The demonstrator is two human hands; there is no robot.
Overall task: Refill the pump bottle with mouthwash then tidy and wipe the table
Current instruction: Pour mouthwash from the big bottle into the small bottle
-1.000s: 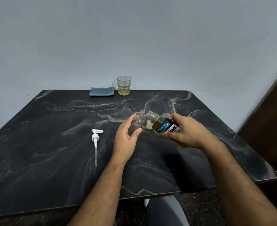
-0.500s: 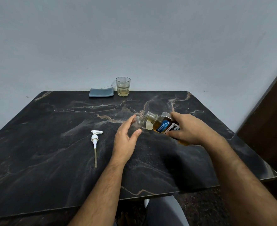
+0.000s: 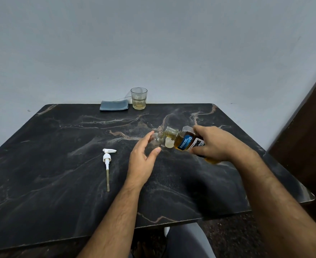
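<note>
Glossy dark veined-marble tabletop (image 3: 60, 179), clear glass tumbler (image 3: 138, 98), white plastic pump (image 3: 107, 157), soft matt blue cloth (image 3: 114, 105).

We cannot see the rear half of the mouthwash bottle (image 3: 186, 143); the right hand (image 3: 216, 144) covers it, and its label reads only in part. The clear pump bottle (image 3: 156, 140) is half hidden by the left hand (image 3: 141, 162). The desk (image 3: 51, 174) is cut off at the left edge.

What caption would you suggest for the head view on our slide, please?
Right hand tips the mouthwash bottle toward the small clear bottle steadied by the left hand; pump lies aside.
</note>
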